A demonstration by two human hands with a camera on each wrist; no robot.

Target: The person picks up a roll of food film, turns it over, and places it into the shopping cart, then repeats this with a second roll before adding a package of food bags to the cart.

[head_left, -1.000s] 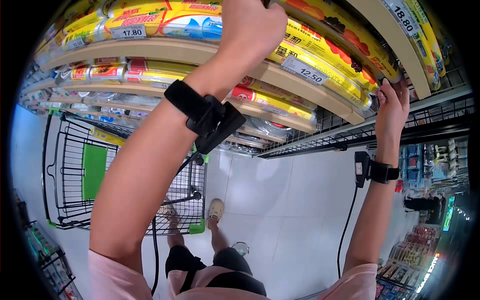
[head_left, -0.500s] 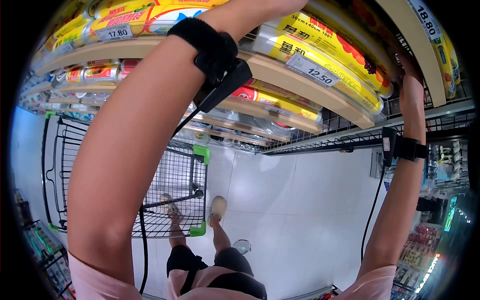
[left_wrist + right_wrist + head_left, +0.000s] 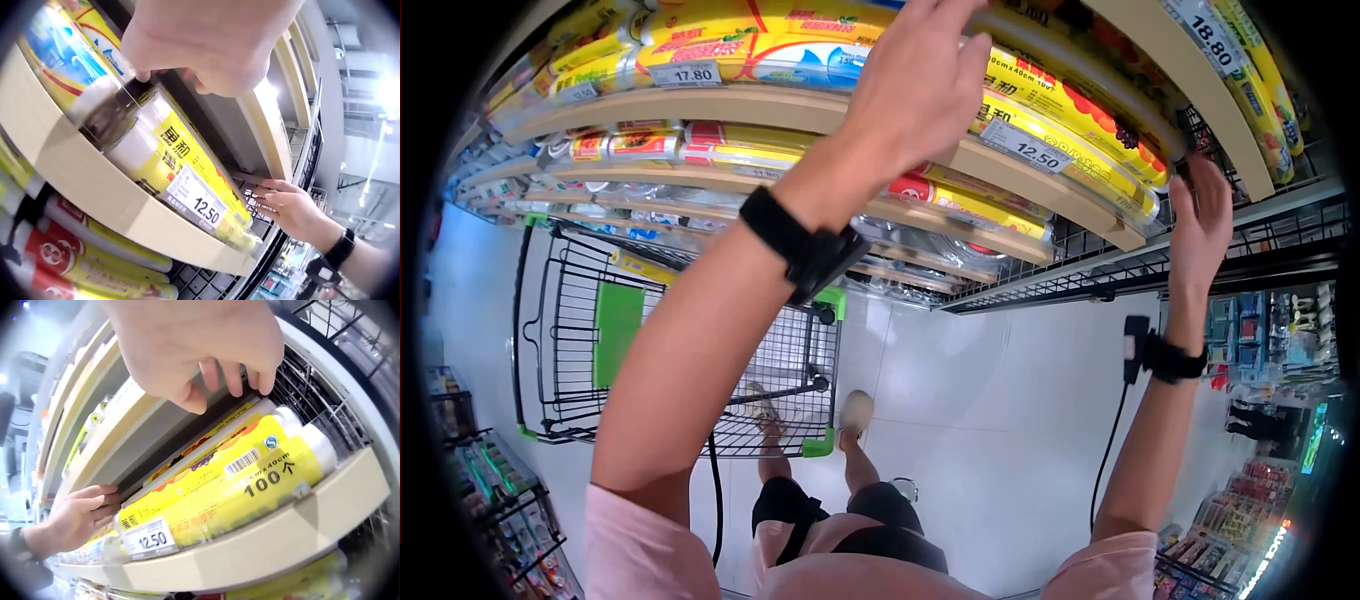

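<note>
Reaching up, head view: left hand (image 3: 910, 90) spread flat over one end of the yellow roll (image 3: 1080, 120) on the shelf (image 3: 700, 105), right hand (image 3: 1200, 225) open at the other. Left wrist: fingertips (image 3: 142, 74) touching the roll, clasping nothing. Right wrist: fingers (image 3: 234, 375) loosely bent just above it. Best to clasp both ends evenly and lift level.

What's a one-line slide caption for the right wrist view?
Shelf tagged 12.50: right hand above the long yellow rolls, left hand with straight fingers at their far end.
</note>
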